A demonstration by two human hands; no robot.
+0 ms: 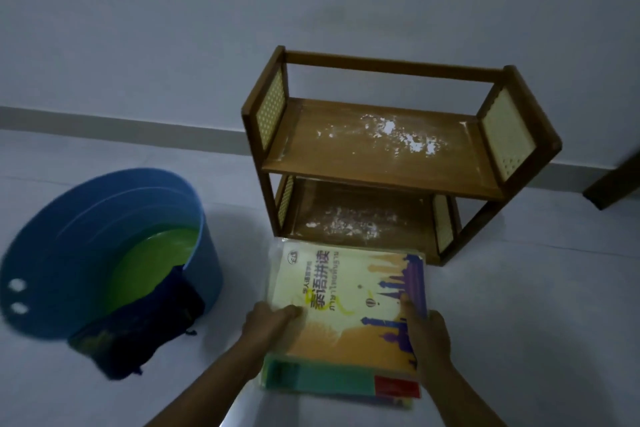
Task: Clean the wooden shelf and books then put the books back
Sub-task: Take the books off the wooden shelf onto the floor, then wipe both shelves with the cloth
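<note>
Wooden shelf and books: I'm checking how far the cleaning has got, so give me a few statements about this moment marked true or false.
1. Both boards of the wooden shelf carry white powdery residue. True.
2. Books stand on the upper board. False: both boards hold no books; the stack of books is in front of the shelf.
3. The left hand and right hand both hold the stack. True.
4. The blue bucket is dry inside. False: it holds greenish liquid.
5. A dark cloth hangs over the bucket's rim. True.
</note>
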